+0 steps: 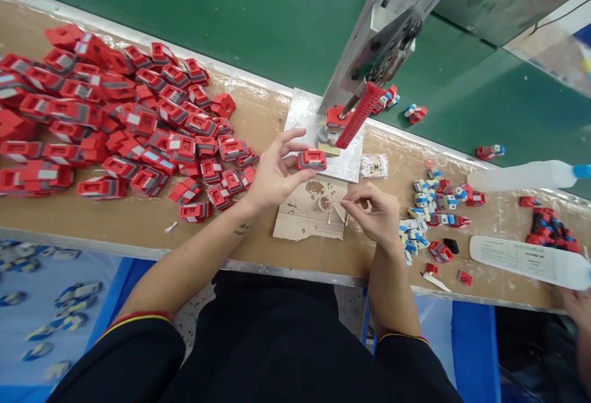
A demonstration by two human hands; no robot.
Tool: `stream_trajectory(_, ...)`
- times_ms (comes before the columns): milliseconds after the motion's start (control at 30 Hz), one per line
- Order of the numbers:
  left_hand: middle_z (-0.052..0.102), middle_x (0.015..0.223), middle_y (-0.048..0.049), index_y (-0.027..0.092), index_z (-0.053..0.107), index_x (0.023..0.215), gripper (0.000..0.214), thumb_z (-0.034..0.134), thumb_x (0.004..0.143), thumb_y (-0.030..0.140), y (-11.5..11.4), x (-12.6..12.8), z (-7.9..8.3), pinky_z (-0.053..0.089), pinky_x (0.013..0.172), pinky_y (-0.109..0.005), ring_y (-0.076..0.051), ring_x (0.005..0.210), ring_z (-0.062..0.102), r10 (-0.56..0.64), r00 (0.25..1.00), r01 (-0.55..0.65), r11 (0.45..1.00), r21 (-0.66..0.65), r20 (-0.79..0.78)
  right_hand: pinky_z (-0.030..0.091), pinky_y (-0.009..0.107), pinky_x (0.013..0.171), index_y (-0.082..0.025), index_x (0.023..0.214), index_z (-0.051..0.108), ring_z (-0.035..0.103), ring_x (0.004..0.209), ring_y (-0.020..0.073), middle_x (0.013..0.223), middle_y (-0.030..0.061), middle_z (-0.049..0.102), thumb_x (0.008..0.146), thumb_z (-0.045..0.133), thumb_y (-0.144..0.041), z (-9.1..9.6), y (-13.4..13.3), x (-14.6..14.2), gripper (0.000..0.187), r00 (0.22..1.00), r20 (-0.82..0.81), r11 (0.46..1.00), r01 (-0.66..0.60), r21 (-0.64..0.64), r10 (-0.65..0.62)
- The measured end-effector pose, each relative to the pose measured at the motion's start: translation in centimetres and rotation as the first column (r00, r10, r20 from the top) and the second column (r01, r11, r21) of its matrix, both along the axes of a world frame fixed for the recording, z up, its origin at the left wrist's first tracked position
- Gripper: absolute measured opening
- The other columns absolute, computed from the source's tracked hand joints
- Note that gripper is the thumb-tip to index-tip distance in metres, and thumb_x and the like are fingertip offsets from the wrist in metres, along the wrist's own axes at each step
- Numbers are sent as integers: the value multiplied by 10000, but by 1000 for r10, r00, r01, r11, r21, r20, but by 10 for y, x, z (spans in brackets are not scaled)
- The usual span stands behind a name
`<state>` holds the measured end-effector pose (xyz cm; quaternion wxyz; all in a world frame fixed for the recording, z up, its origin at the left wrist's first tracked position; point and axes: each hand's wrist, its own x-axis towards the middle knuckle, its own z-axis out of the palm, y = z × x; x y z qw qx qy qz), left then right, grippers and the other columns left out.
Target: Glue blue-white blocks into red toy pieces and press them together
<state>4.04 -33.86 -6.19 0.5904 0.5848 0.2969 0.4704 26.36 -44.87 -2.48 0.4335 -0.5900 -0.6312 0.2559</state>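
Note:
My left hand (272,175) pinches a red and grey plastic toy vehicle body (311,159) between thumb and fingers, its recessed side facing up. In my right hand (376,212) is a thin cotton swab (336,202), held in a pinch, with its far end over a small round clear dish (324,203). That dish sits on a stained piece of cardboard (295,221), where other cotton swabs lie. Just beyond my hands stands a clamp press with a red handle (357,117). Under it is another red part (337,119) on a metal plate (300,111).
A large pile of red toy bodies (115,107) covers the left. At right are small blue, white and yellow parts (418,206), a pack of swabs (373,166) and two bottles (521,176) lying down. A blue bin (115,292) stands below. Another person's hand (577,304) shows far right.

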Motion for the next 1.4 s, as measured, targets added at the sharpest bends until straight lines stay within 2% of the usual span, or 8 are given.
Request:
stream_trajectory(133, 808, 1193, -101, 194, 716, 1203, 435, 894, 857, 388, -12, -6, -4, 698, 978, -385, -232, 1043, 823, -31, 999, 32, 999, 20, -44, 490, 346, 588, -283, 742, 632, 617, 630, 183, 679, -3, 680, 838, 892, -547, 15, 1, -3, 383, 946, -258, 964, 237, 125, -199)
stream_trajectory(233, 834, 1151, -103, 191, 770, 1149, 394, 908, 844, 400, -21, -8, -4, 687, 972, -394, -240, 1037, 819, -5, 995, 17, 992, 124, -96, 519, 375, 626, -296, 736, 565, 598, 649, 190, 671, -12, 608, 816, 888, -625, 26, 10, -17, 467, 915, -319, 933, 313, 175, -247)
stream_trajectory(433, 861, 1078, -69, 241, 809, 1123, 293, 894, 870, 361, -26, -9, 1, 671, 923, -378, -222, 983, 818, -3, 988, 44, 963, 266, -153, 520, 386, 652, -291, 748, 514, 562, 667, 186, 706, -14, 555, 804, 876, -679, 21, 23, -41, 534, 881, -421, 960, 270, 69, -217)
stream_trajectory(567, 866, 1082, -65, 239, 810, 1125, 298, 900, 857, 332, -28, -10, 2, 664, 925, -368, -219, 981, 821, -5, 988, 49, 959, 279, -157, 516, 367, 633, -286, 739, 537, 570, 665, 178, 716, -7, 589, 775, 923, -636, 14, 21, -42, 522, 849, -484, 969, 247, 8, -213)
stream_trajectory(733, 867, 1067, -63, 242, 811, 1122, 302, 900, 850, 336, -30, -11, 2, 664, 908, -377, -223, 965, 818, -20, 986, 62, 964, 259, -163, 507, 336, 604, -278, 735, 614, 583, 643, 158, 708, -8, 633, 796, 959, -510, 14, 22, -43, 420, 829, -538, 977, 210, 45, -153)
stream_trajectory(967, 866, 1078, -59, 242, 812, 1126, 298, 899, 847, 299, -29, -13, 2, 666, 917, -376, -221, 970, 818, -23, 986, 64, 964, 258, -162, 511, 332, 576, -272, 738, 602, 581, 620, 152, 716, -7, 647, 801, 944, -566, 18, 22, -47, 455, 855, -483, 977, 212, -3, -186)
stream_trajectory(1200, 860, 1027, -63, 238, 817, 1129, 328, 919, 817, 240, -26, -11, 0, 660, 845, -347, -210, 914, 811, 15, 994, 24, 933, 358, -106, 450, 264, 501, -242, 759, 655, 615, 579, 111, 690, -31, 707, 878, 913, -394, 8, 23, -40, 322, 918, -388, 942, 198, 271, -82)
stream_trajectory(1400, 849, 1031, -40, 253, 821, 1135, 359, 914, 796, 177, -23, -11, 1, 652, 840, -319, -187, 909, 801, 57, 995, -20, 912, 410, -77, 451, 261, 513, -243, 804, 698, 632, 594, 103, 711, -42, 735, 880, 907, -237, 6, 22, -33, 223, 930, -365, 925, 180, 333, -50)
